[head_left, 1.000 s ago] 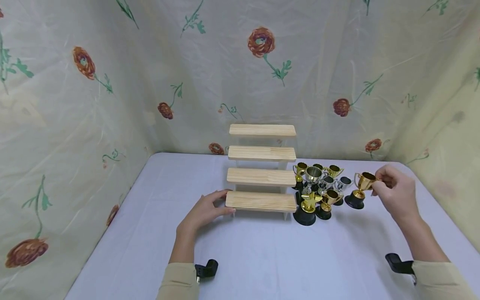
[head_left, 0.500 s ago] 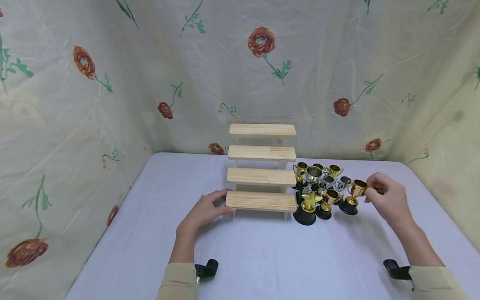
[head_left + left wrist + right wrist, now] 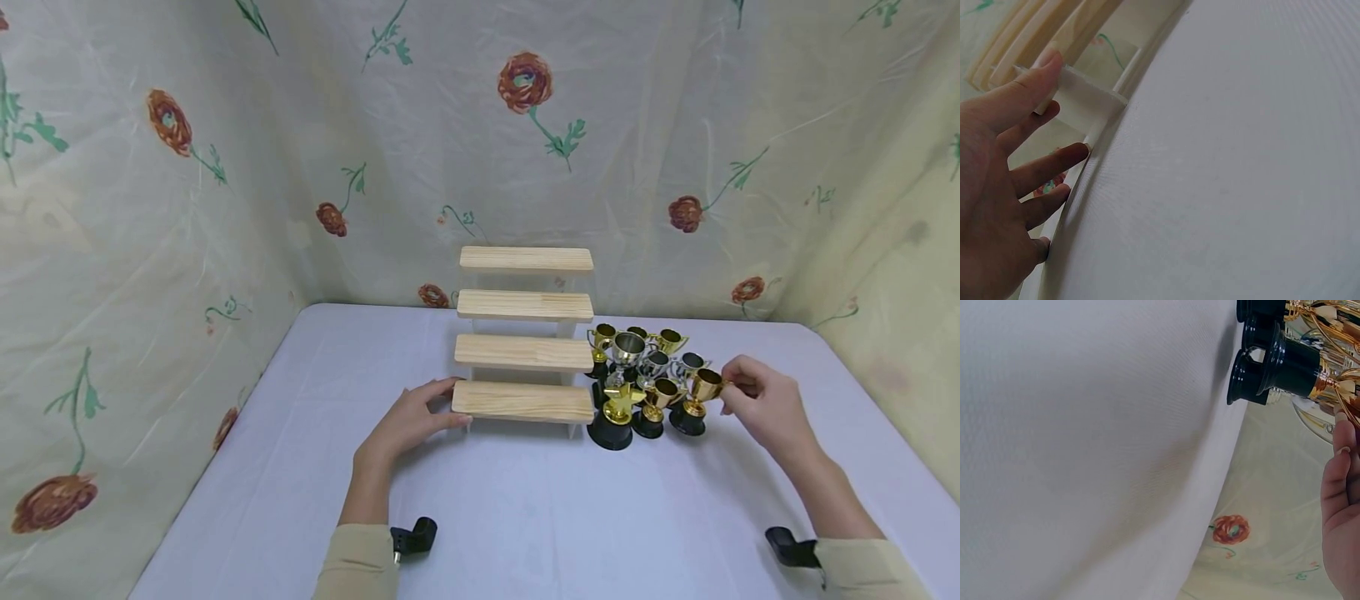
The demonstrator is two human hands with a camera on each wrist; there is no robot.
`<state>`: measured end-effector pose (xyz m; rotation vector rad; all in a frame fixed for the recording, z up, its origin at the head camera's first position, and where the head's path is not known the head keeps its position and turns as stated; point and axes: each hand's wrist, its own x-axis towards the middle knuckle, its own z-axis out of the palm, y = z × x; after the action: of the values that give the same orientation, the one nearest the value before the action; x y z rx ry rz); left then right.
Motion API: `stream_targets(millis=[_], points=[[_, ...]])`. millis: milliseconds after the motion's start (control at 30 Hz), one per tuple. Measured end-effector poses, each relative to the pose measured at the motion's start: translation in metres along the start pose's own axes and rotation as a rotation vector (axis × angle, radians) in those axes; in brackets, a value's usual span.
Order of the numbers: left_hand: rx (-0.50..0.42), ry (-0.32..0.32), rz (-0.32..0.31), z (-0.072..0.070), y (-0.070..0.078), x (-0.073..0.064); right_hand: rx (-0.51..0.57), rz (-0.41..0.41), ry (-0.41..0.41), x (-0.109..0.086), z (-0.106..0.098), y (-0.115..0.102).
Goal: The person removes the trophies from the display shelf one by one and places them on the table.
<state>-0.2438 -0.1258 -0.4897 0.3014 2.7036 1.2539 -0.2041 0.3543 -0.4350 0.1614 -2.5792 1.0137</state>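
A stepped display stand [image 3: 522,402] with wooden boards and clear supports stands mid-table. My left hand [image 3: 405,425] holds the left end of its lowest board, thumb at the front corner; in the left wrist view the thumb [image 3: 1041,75] lies on the board and the other fingers are spread. My right hand [image 3: 772,410] pinches one handle of a small gold trophy cup [image 3: 705,387], upright on a black base [image 3: 1296,365]. It is at the front right of a cluster of trophies, beside another gold cup [image 3: 663,392] and a gold star trophy [image 3: 619,407].
Silver trophy cups [image 3: 627,348] and more gold ones [image 3: 669,339] crowd against the stand's right side, partly hiding each other. A white cloth [image 3: 525,508] covers the table. Flower-printed curtains [image 3: 600,167] hang behind and at both sides.
My right hand has moved the gold trophy cup left and toward me, close up to the cluster. My left hand stays at the stand.
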Motion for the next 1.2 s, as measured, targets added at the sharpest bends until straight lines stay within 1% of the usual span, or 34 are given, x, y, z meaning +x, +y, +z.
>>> stream_targets(millis=[400, 667, 967, 1200], points=[[0.003, -0.001, -0.011, 0.0002, 0.0017, -0.0003, -0.036, -0.012, -0.036, -0.0030, 0.0054, 0.0023], [0.002, 0.000, -0.009, 0.0000, 0.0013, -0.0005, -0.010, -0.014, -0.040, -0.0042, 0.0081, 0.0039], [-0.003, -0.002, -0.007, -0.0011, 0.0012, -0.0001, -0.051, 0.013, -0.059, -0.0052, 0.0075, 0.0065], [-0.010, 0.002, -0.001, -0.0011, 0.0008, -0.0006, -0.057, 0.011, -0.059, -0.0056, 0.0077, 0.0078]])
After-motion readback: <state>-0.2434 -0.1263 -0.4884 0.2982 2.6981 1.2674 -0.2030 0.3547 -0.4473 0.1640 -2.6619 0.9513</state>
